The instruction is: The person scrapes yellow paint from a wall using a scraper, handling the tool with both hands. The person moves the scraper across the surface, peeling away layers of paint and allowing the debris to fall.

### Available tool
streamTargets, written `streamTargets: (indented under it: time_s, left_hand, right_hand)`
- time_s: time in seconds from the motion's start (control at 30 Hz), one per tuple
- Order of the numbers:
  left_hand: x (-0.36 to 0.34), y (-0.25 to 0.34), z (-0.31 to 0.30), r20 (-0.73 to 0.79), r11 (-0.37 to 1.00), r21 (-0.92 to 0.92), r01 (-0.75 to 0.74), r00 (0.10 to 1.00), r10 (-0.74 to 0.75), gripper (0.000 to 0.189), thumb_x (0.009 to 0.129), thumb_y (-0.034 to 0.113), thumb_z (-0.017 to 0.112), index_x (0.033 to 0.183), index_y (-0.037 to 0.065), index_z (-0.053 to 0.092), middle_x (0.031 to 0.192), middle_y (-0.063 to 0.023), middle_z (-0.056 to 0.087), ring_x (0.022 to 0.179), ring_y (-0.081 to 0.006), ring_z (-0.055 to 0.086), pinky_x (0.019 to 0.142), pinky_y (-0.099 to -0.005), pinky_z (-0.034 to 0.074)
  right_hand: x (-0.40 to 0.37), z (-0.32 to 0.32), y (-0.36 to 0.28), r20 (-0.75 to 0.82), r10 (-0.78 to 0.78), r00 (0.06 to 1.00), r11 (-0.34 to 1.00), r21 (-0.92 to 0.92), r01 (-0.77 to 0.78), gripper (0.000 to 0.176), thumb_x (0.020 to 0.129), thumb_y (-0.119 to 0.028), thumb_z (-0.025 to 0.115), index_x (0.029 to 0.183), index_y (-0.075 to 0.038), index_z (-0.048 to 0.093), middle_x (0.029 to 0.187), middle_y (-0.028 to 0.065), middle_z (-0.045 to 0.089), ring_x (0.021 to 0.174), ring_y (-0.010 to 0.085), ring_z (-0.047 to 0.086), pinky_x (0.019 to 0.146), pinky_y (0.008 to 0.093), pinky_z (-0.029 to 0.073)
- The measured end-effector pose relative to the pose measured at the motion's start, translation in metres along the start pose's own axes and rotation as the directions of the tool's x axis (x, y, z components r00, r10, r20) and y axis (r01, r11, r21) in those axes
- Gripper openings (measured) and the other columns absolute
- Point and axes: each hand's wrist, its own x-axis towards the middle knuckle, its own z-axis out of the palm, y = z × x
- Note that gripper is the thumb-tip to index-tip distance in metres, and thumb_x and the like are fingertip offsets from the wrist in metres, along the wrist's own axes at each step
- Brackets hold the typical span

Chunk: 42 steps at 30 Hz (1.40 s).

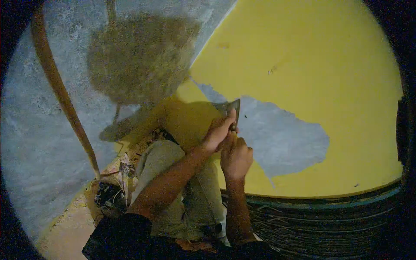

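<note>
A scraper point(234, 105) with a flat metal blade points up and away from me over the yellow surface point(312, 56). My right hand point(237, 161) is closed around its handle, below my other hand. My left hand point(220, 133) grips the tool higher up, where handle meets blade, with the thumb lying along it. Just right of the blade lies a bare grey patch point(286, 134) with a ragged edge, surrounded by yellow. A narrower grey strip reaches up and left from the blade. Both forearms cross over my knees.
A grey, mottled surface point(39, 130) borders the yellow on the left, with a dark shadow across it. A long brown pole point(65, 93) slants down there. Beside my leg sits a dark, splattered object point(108, 195). Dark ridged layers point(312, 221) lie under the yellow's near edge.
</note>
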Motion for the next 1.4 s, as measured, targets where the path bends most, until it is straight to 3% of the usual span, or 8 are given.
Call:
streamTargets:
  time_s: [0.3, 0.47, 0.57, 0.63, 0.9, 1.0, 1.07, 1.4]
  left_hand:
    - [0.008, 0.011, -0.008, -0.051, 0.95, -0.123, 0.287, 0.954, -0.295, 0.057, 0.091, 0.062, 0.054, 0.075, 0.008, 0.058, 0.067, -0.0019, 0.059, 0.061, -0.0116, 0.057, 0.058, -0.0279, 0.046]
    - [-0.018, 0.026, 0.028, 0.039, 0.97, 0.123, -0.21, 0.978, 0.206, 0.057, 0.097, 0.056, 0.047, 0.078, 0.003, 0.059, 0.068, -0.0033, 0.058, 0.064, -0.0138, 0.059, 0.063, -0.0294, 0.047]
    - [-0.028, 0.024, 0.041, 0.1, 0.936, 0.218, -0.277, 0.96, 0.261, 0.053, 0.101, 0.05, 0.04, 0.088, 0.002, 0.058, 0.076, -0.0042, 0.06, 0.072, -0.0135, 0.059, 0.068, -0.0287, 0.047]
    - [-0.032, 0.011, 0.051, 0.168, 0.838, 0.311, -0.449, 0.893, 0.417, 0.045, 0.104, 0.043, 0.038, 0.095, 0.003, 0.056, 0.083, -0.0045, 0.061, 0.077, -0.0128, 0.057, 0.07, -0.029, 0.047]
    - [-0.072, 0.022, 0.086, 0.143, 0.945, 0.223, -0.238, 0.967, 0.21, 0.039, 0.103, 0.039, 0.044, 0.097, 0.003, 0.058, 0.089, -0.0077, 0.066, 0.077, -0.0134, 0.061, 0.068, -0.0282, 0.049]
    - [-0.066, 0.017, 0.095, 0.051, 0.982, 0.183, -0.044, 0.998, 0.035, 0.04, 0.1, 0.041, 0.049, 0.098, 0.003, 0.058, 0.085, -0.0071, 0.066, 0.072, -0.0141, 0.063, 0.064, -0.0277, 0.05]
    - [-0.059, 0.014, 0.101, 0.131, 0.998, -0.047, -0.041, 0.99, 0.047, 0.039, 0.098, 0.042, 0.055, 0.097, 0.003, 0.058, 0.081, -0.007, 0.065, 0.067, -0.0153, 0.064, 0.06, -0.0262, 0.051]
    - [-0.061, 0.029, 0.156, 0.129, 0.998, -0.058, -0.005, 0.992, 0.012, 0.038, 0.092, 0.038, 0.065, 0.094, 0.001, 0.059, 0.081, -0.0085, 0.065, 0.074, -0.0177, 0.066, 0.069, -0.0311, 0.055]
  right_hand:
    - [0.009, -0.006, -0.015, -0.082, -0.049, 0.995, 0.978, 0.2, 0.065, 0.043, 0.099, -0.036, 0.049, 0.08, 0.002, 0.059, 0.071, 0.0266, 0.06, 0.068, 0.0453, 0.06, 0.062, 0.0521, 0.046]
    - [-0.013, -0.013, 0.01, -0.163, 0.042, 0.986, 0.869, 0.492, 0.045, 0.044, 0.102, -0.033, 0.045, 0.078, 0.003, 0.053, 0.06, 0.0159, 0.053, 0.053, 0.0241, 0.053, 0.054, 0.0371, 0.041]
    - [-0.027, -0.02, 0.024, -0.23, 0.178, 0.957, 0.723, 0.69, 0.031, 0.041, 0.105, -0.032, 0.039, 0.084, 0.0, 0.054, 0.062, -0.0012, 0.043, 0.058, 0.0068, 0.039, 0.052, 0.0259, 0.032]
    - [-0.033, -0.024, 0.033, -0.277, 0.207, 0.938, 0.704, 0.708, 0.054, 0.038, 0.105, -0.031, 0.041, 0.087, 0.0, 0.053, 0.065, -0.0006, 0.044, 0.059, 0.0071, 0.039, 0.052, 0.026, 0.033]
    - [-0.05, -0.013, 0.058, -0.536, 0.094, 0.839, 0.831, 0.507, 0.231, 0.029, 0.1, -0.025, 0.055, 0.106, 0.003, 0.055, 0.08, 0.0019, 0.051, 0.062, 0.0073, 0.044, 0.056, 0.0243, 0.036]
    - [-0.053, -0.025, 0.062, -0.462, 0.066, 0.885, 0.833, 0.513, 0.205, 0.031, 0.099, -0.026, 0.057, 0.11, 0.003, 0.057, 0.074, 0.0025, 0.053, 0.06, 0.0082, 0.046, 0.056, 0.0239, 0.038]
    - [-0.057, -0.062, 0.051, -0.087, 0.232, 0.969, 0.652, 0.753, -0.089, 0.032, 0.098, -0.028, 0.057, 0.107, 0.003, 0.058, 0.066, 0.0029, 0.054, 0.057, 0.0086, 0.048, 0.054, 0.0251, 0.04]
    - [-0.046, -0.098, 0.076, -0.364, 0.225, 0.904, 0.692, 0.713, 0.115, 0.034, 0.099, -0.027, 0.055, 0.103, 0.006, 0.059, 0.059, 0.003, 0.049, 0.054, 0.0074, 0.039, 0.047, 0.0274, 0.031]
